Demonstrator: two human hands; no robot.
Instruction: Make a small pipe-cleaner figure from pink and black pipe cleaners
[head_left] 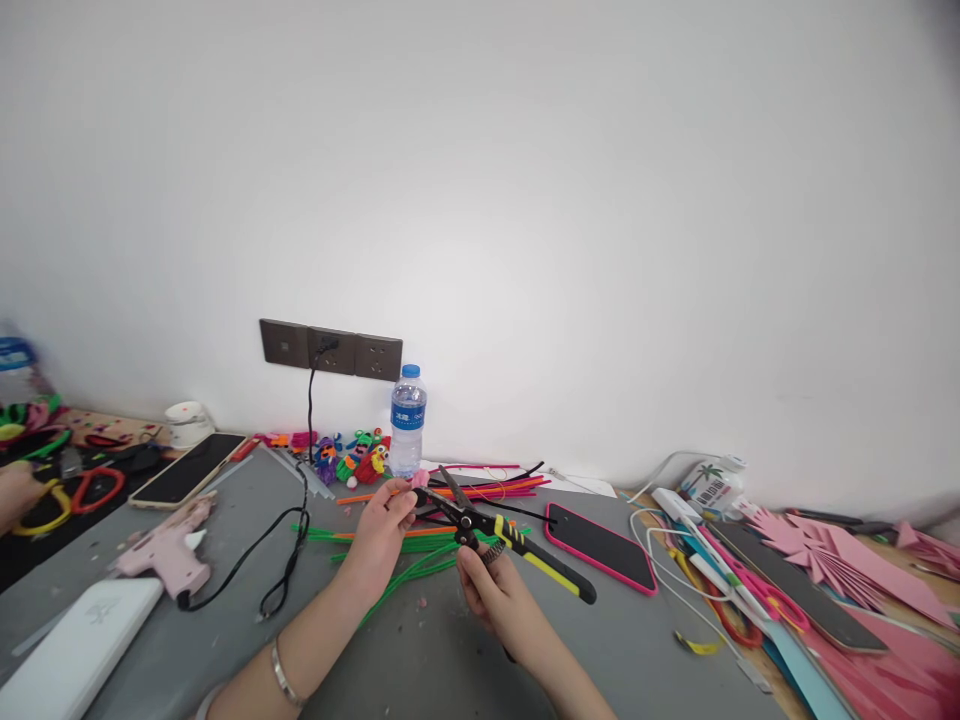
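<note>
Holding a small pink piece [418,479] pinched at its fingertips, the left hand [384,525] sits just left of the cutter's blades, while the right hand [491,590] is clamped round the handles of the black-and-yellow wire cutters [510,540]. The cutters' long axis runs from lower right up to upper left, tips open toward the pink piece and, as far as the view shows, touching or nearly touching it. The left hand is the nearer to that piece. Green pipe cleaners [405,560] lie across the grey surface [420,650] beneath both hands. A pink-cased phone [600,545] lies just right of the handles; a black cable [285,560] and pink glue gun [169,550] lie left. Open room is toward the person.
</note>
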